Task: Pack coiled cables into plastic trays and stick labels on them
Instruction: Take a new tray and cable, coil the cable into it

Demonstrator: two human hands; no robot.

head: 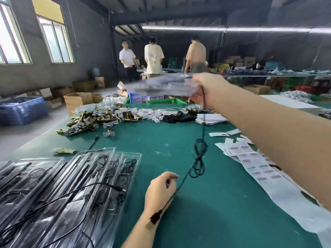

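- Clear plastic tray (161,85), blurred, is held raised above the far side of the green table (179,212) by the right hand (206,90), fingers clamped on its end; contents unreadable.
- Black cable (198,158) hangs from that tray, loosely looped, down to the left hand (160,190), which is curled around it.
- Packed trays (62,194) lie stacked at left, cut off by the frame.
- Label sheets (254,161) lie at right, partly hidden behind the right forearm.
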